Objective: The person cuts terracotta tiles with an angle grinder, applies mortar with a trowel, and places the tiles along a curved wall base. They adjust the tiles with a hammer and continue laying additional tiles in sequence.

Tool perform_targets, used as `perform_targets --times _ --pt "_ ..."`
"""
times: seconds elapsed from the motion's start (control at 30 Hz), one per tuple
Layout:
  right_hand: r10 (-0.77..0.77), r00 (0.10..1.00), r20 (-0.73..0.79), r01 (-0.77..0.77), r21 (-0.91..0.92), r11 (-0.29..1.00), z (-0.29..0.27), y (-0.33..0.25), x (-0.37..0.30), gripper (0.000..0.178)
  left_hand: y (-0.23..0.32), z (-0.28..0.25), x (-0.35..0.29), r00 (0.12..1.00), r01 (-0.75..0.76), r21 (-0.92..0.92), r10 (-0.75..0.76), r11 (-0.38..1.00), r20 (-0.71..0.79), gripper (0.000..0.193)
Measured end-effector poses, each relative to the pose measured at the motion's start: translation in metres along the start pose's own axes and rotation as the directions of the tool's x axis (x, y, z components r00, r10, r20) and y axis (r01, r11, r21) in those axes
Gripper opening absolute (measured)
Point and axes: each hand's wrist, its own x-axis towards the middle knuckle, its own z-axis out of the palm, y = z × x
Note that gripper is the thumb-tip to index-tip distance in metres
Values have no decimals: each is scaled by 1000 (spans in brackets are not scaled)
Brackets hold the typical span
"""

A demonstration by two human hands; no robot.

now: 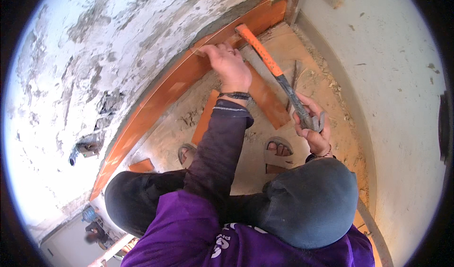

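A long orange-brown skirting board (165, 85) runs along the foot of the rough left wall. My left hand (230, 67) is closed at the board's upper edge, its fingertips bent against it and partly hidden. To the right, my right hand (313, 125) grips a hammer (261, 52) by its metal head. The hammer's orange grip points up and left, its end close to the face of the board. Part of the hammer head is covered by my fingers.
Loose orange-brown board pieces (267, 96) lie on the dusty floor between my sandalled feet (279, 148) and the wall. A thin dark rod (294, 80) lies near the hammer. A pale wall (392, 78) with debris along its foot bounds the right side. An electrical box (89, 148) sits in the left wall.
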Motion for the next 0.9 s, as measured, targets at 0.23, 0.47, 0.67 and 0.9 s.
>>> perform_targets --times 0.23,0.47,0.67,0.9 --pt "15 999 -37 -17 -60 998 14 -6 -1 85 -1 4 -15 994 40 26 -37 999 -101 30" --pt "42 999 20 -43 54 998 6 3 -8 88 -2 -10 -1 998 52 21 -51 998 -47 38" --pt "34 999 33 -36 43 998 10 -1 1 91 7 17 -7 975 30 25 -23 999 -223 59" --pt "-11 1000 -12 12 82 997 -4 -1 -4 90 13 13 10 974 176 -76 -185 981 -128 83"
